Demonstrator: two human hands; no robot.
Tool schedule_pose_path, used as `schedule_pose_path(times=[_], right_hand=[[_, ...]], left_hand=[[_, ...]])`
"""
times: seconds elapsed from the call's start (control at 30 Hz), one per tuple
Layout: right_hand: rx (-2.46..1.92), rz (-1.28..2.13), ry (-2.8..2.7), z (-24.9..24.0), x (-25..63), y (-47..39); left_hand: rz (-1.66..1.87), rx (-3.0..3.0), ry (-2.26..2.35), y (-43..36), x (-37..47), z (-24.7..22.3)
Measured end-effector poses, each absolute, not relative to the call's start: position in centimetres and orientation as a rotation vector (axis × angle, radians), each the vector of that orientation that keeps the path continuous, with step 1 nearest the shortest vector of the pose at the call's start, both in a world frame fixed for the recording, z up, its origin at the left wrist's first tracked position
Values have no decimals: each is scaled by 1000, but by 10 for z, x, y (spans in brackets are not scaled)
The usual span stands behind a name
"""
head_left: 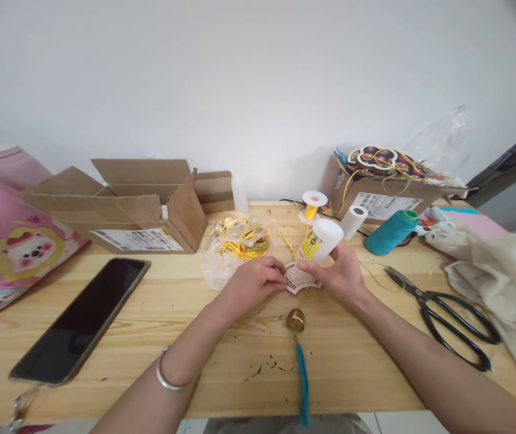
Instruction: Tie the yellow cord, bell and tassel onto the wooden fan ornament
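Note:
My right hand (342, 274) is wrapped round a white glue bottle (325, 238) with a yellow label, tilted over a flat wooden cut-out piece (302, 277). The bottle's tip is hidden. At the left edge of that piece, the fingers of my left hand (258, 280) pinch it. Just in front on the table lie a small brass bell (296, 320) and a teal tassel (302, 383), joined by a short cord.
Behind my left hand is a plastic bag of yellow cords (244, 244). Black scissors (443, 313), a teal thread cone (391, 232) and spools stand or lie right. A phone (81, 319) and open cardboard box (126, 211) are left. Another filled box (380, 196) stands back right.

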State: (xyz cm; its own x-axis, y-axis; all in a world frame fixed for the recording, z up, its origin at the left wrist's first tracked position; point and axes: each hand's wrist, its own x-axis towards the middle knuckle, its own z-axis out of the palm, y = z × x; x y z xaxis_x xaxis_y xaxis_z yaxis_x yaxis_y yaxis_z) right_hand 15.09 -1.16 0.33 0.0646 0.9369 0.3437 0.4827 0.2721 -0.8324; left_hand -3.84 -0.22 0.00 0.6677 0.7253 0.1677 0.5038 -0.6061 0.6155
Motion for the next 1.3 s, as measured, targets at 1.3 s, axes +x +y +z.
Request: schedule_pose_path(times=[1.3], right_hand=[[-1321,542,-1575,-3,149,-12]], left_hand=[[565,2377,952,-2,-39,-3]])
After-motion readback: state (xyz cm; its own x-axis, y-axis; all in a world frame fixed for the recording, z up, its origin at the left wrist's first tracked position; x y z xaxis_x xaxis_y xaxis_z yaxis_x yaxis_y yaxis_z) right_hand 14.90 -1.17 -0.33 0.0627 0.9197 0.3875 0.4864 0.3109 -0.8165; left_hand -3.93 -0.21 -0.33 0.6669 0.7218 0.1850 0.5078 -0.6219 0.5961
